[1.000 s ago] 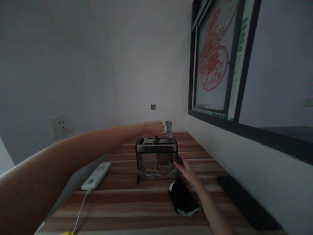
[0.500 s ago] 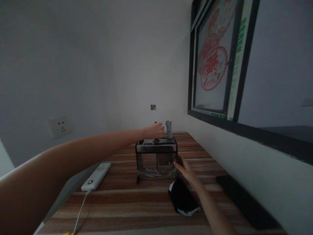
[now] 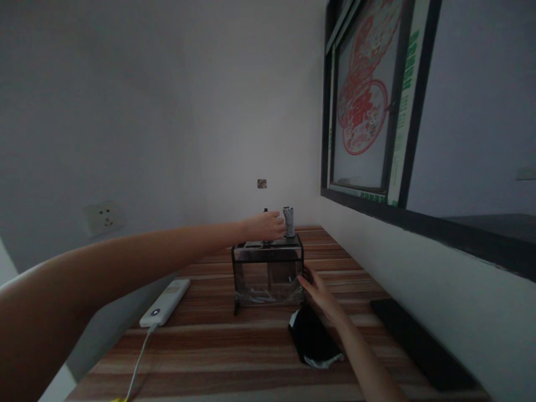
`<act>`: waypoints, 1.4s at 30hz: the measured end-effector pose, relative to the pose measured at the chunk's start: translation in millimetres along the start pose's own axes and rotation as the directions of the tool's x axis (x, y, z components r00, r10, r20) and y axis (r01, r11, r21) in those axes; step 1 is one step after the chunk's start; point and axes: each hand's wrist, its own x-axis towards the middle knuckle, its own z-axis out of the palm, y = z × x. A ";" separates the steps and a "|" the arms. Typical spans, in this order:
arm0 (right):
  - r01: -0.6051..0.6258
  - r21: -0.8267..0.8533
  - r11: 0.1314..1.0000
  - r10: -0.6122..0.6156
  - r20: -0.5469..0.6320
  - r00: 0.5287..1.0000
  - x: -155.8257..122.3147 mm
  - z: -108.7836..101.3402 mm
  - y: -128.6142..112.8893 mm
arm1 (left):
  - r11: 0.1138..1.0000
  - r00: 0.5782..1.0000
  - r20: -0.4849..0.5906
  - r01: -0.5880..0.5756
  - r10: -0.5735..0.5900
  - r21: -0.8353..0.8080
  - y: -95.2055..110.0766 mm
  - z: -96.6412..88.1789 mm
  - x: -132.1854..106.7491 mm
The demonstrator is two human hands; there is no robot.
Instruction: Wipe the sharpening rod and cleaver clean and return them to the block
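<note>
Toward the desk's point(image 3: 209, 346) far edge, a silver cylinder point(image 3: 289, 222) stands upright atop a clear tank point(image 3: 255, 274), just right of the nearer left hand point(image 3: 264, 226), fingers curled, grip unclear; the right hand point(image 3: 317, 290) touches the tank, fingers apart.

No lettering could be made out: the green characters point(image 3: 410, 58) printed along the white strip point(image 3: 400, 151) of the window frame point(image 3: 417, 117) and the red emblem point(image 3: 365, 116) on its pane point(image 3: 360, 170) were blurred.

Box walls point(image 3: 253, 277) look clear glossy plastic or glass, tabletop point(image 3: 201, 349) smooth wood-grain, white block point(image 3: 168, 300) smooth plastic, black bundle point(image 3: 314, 338) matt.
</note>
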 end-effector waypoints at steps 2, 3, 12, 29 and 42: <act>-0.002 0.006 1.000 0.002 -0.002 1.000 0.0 0.6 0.0 | 1.000 1.000 -0.004 -0.005 0.005 -0.011 2.7 -7.7 -1.8; -0.001 0.008 1.000 0.001 -0.007 1.000 0.0 0.7 0.2 | 1.000 1.000 -0.005 -0.004 0.004 -0.015 3.8 -11.6 -2.6; 0.007 -0.032 0.999 -0.007 -0.002 1.000 -0.9 -0.2 -3.1 | 0.963 0.991 -0.050 0.108 -0.124 -0.245 9.5 -64.3 -2.0; 0.169 -0.402 0.900 -0.332 -0.380 0.863 -0.2 -0.6 -41.5 | -0.304 -0.205 0.259 0.229 -0.944 -0.925 179.8 92.9 -105.9; 0.789 -0.610 -0.074 -0.232 0.780 0.581 101.3 29.8 -177.5 | -0.384 -0.099 0.373 0.144 -0.922 -0.912 188.8 102.3 -104.4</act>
